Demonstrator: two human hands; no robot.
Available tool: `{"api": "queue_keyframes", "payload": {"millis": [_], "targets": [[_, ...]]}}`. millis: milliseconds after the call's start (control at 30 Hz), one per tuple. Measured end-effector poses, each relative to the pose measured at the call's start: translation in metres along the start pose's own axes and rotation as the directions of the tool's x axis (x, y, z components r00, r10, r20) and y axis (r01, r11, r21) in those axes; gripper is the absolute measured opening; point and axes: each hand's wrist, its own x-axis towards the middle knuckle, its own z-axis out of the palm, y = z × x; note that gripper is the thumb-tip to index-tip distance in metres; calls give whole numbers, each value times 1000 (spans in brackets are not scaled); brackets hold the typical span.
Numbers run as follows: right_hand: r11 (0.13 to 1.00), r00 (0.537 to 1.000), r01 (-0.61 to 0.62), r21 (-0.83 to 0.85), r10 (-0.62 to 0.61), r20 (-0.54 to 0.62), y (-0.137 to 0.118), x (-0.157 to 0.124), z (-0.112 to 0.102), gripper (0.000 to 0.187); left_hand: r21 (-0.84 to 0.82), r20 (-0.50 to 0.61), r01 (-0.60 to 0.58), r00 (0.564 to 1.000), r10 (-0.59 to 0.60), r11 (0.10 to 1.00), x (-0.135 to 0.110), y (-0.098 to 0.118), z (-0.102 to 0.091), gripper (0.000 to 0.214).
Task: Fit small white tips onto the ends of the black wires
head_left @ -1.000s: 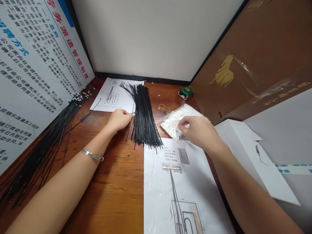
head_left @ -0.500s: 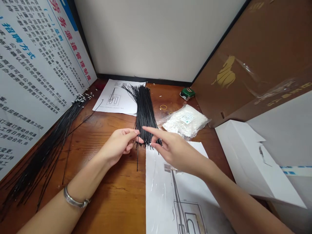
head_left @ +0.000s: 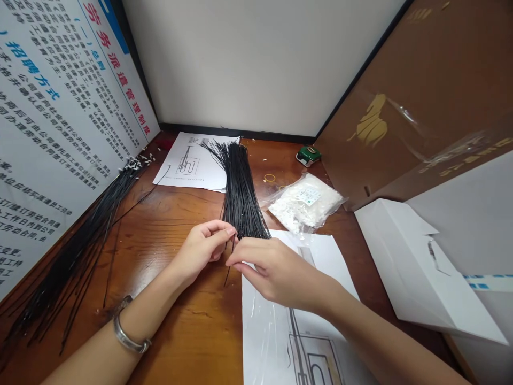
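Note:
A bundle of thin black wires (head_left: 239, 187) lies on the wooden table (head_left: 176, 214), fanned at its far end. My left hand (head_left: 202, 249) pinches one loose black wire (head_left: 228, 267) near the bundle's front end. My right hand (head_left: 276, 272) meets it there, thumb and fingertips pinched together at the same wire's tip; what it grips is too small to make out. A clear bag of small white parts (head_left: 304, 203) sits just right of the bundle.
A second long heap of black wires (head_left: 80, 240) runs along the left board with printed text. Drawing sheets lie at the back (head_left: 188, 160) and the front (head_left: 280, 331). A white folded carton (head_left: 420, 272), a green object (head_left: 308, 155) and a rubber band (head_left: 269, 177) are to the right.
My right hand left the bag of white parts and came over to my left hand. My left hand drew one wire out of the bundle toward me, and both hands now pinch at its end.

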Motion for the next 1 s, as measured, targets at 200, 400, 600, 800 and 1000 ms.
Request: {"api": "queue_keyframes", "payload": {"millis": [200,400,600,800,1000], "targets": [[1000,1000,2,-28,-1,16,0,0,3,34,-38,5,14,1000,-14,999,1,0,-3,24],[1000,1000,-3,-23,2,-16,2,0,7,32,-31,27,48,999,-47,998,0,2,-1,24],[997,1000,-12,71,13,-9,-5,1,3,24,-76,2,65,998,-65,995,4,9,-3,21],[978,995,-41,204,22,97,-16,1,-4,21,-153,-85,71,993,-84,986,38,33,-3,17],[950,981,-74,305,16,192,-23,0,-7,23,-195,-290,15,954,-72,981,77,53,-2,4]]}}
